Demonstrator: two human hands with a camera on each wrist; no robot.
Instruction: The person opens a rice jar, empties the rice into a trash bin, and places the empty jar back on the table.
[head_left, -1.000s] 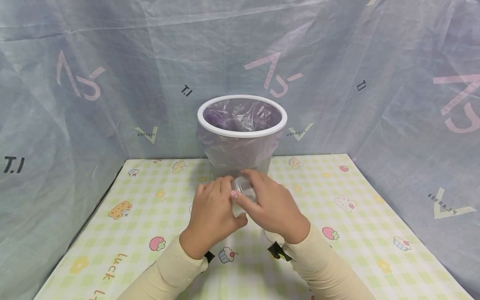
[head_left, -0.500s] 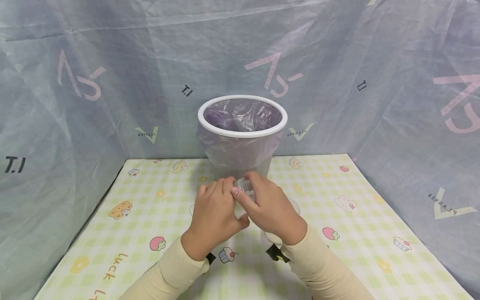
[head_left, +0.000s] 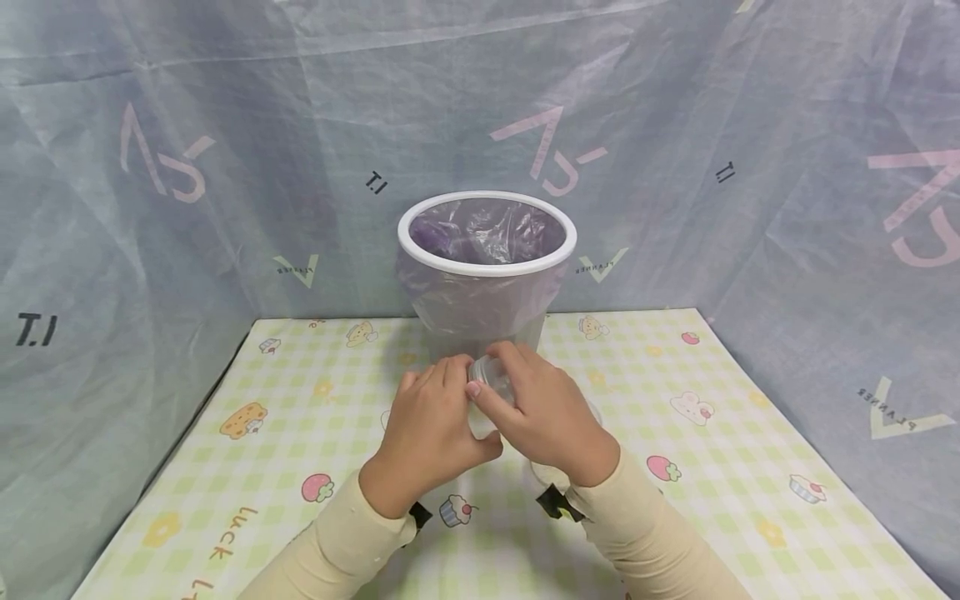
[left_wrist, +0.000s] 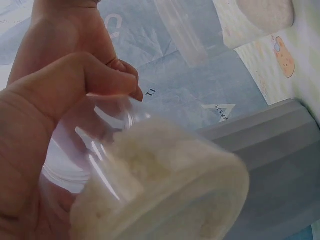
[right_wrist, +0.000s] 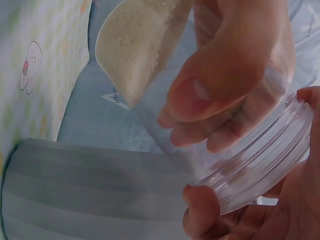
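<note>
Both hands hold a clear plastic jar just in front of the bin. My left hand grips its body, thumb on one side and several fingers on the other. Whitish, grainy-looking contents are gathered toward the jar's base, which is tilted in both wrist views. The right hand curls its thumb and fingers around the ridged screw end. That end is transparent, and whether its rings belong to a lid or to the neck I cannot tell. In the head view the hands hide much of the jar.
A bin with a white rim and a thin purplish liner stands against the grey cloth backdrop. Near the right wrist, partly hidden, is another clear container with whitish contents. The tabletop wears a green-checked cover.
Both hands and the jar have shifted very slightly to the right, and the right hand has moved a little on the screw end. Both hands keep their grips.
</note>
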